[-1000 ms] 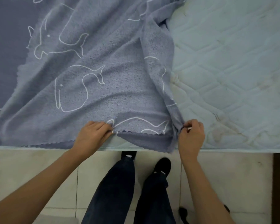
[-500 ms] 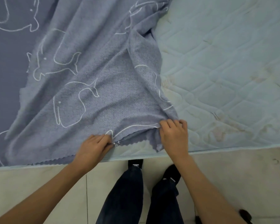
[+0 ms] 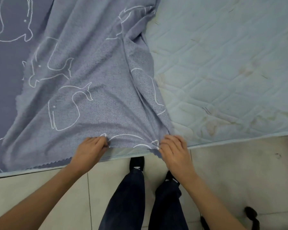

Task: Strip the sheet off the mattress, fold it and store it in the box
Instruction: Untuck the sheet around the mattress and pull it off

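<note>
A blue-grey sheet (image 3: 93,67) with white whale outlines covers the left part of the pale quilted mattress (image 3: 223,67). Its right side is folded back over itself, so the mattress top is bare on the right. My left hand (image 3: 90,148) pinches the sheet's scalloped near edge at the mattress rim. My right hand (image 3: 173,148) grips the same edge a short way to the right, at the bunched corner of the fold. The cloth between both hands is gathered into pleats. No box is in view.
The mattress edge runs across the frame just above my hands. Below it lies a light tiled floor (image 3: 239,171), where my legs in dark trousers (image 3: 128,201) and black shoes stand. A dark object (image 3: 249,214) lies on the floor at the lower right.
My right hand has slid left along the sheet's near edge toward my left hand, gathering the cloth. The folded flap has shifted left, baring more mattress.
</note>
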